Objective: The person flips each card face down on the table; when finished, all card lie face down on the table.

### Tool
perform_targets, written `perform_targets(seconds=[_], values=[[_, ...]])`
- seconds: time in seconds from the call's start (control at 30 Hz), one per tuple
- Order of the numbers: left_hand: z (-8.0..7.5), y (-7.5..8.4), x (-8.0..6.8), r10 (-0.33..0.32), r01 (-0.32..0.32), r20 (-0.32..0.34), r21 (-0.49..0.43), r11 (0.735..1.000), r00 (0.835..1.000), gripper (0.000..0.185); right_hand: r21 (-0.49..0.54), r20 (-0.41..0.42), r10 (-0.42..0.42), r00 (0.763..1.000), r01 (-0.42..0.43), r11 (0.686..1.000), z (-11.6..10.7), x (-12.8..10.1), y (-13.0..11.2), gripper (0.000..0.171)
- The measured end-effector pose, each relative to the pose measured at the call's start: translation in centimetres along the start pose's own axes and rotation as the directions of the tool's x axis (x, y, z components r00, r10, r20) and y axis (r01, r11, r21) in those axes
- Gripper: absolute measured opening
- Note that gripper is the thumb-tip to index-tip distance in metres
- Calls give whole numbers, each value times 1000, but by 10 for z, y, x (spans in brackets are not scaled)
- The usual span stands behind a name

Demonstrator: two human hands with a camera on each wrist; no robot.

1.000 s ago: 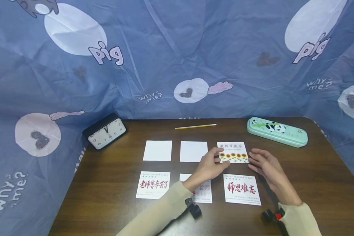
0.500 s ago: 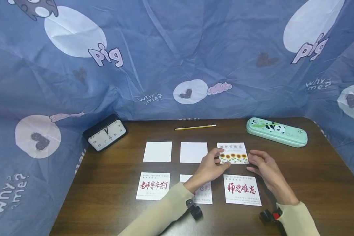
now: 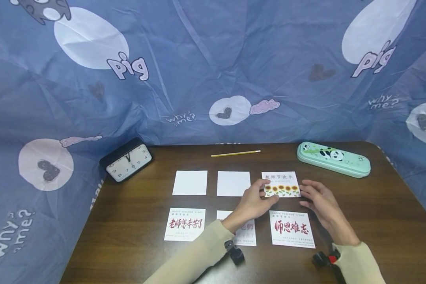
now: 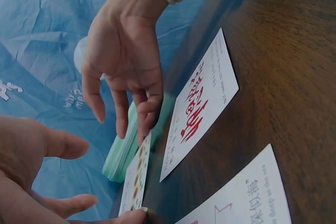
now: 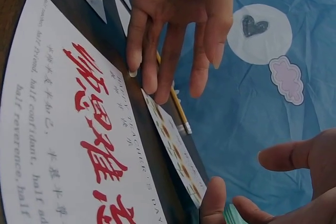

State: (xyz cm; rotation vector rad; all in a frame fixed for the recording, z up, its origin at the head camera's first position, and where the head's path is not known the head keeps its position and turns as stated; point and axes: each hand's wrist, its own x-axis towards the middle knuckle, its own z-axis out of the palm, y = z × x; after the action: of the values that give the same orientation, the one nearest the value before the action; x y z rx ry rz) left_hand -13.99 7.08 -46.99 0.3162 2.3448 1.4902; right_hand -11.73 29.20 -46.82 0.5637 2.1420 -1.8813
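Observation:
A white card with a row of sunflowers (image 3: 283,186) lies flat on the table at the right end of the back row. My left hand (image 3: 254,200) is at its left side, fingertips overlapping the card's edge, fingers extended. At the opposite side is my right hand (image 3: 321,201), its loosely bent fingertips right at the card's right edge. In the left wrist view the sunflower card (image 4: 137,179) stretches between both hands' fingertips. Just nearer lies a card with red characters (image 3: 292,228). A pink-lettered card (image 3: 246,234) is partly hidden under my left forearm.
Two blank white cards (image 3: 189,182) fill out the back row. Another red-lettered card (image 3: 184,224) lies front left. Behind them are a yellow pencil (image 3: 235,153), a black-cased clock (image 3: 127,161) and a green panda pencil case (image 3: 333,159). A blue printed cloth (image 3: 184,71) hangs behind the table (image 3: 127,221).
Both hands stay at the sunflower card's sides. My right hand's fingers have shifted slightly at the card's right edge; the cards keep their layout.

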Motion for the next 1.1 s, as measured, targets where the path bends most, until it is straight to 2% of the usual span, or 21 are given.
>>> perform_targets(seconds=[0.2,0.37,0.5,0.73,1.1], values=[[-1,0,-3,0,0,9,56,998,1000,61,-29,-15,-20,1000,19,999,-5,0,-1,61],[-1,0,-2,33,-34,7,147,989,999,62,74,1,-72,997,72,995,-9,0,-6,46],[0,2,-1,41,-42,9,202,978,999,62,129,52,-106,993,99,987,-6,0,-10,36],[1,9,-1,24,-27,16,231,972,1000,65,104,123,-119,985,107,989,7,4,-10,52],[3,16,0,20,-22,10,236,972,1000,69,80,195,-107,975,93,992,25,8,-6,55]])
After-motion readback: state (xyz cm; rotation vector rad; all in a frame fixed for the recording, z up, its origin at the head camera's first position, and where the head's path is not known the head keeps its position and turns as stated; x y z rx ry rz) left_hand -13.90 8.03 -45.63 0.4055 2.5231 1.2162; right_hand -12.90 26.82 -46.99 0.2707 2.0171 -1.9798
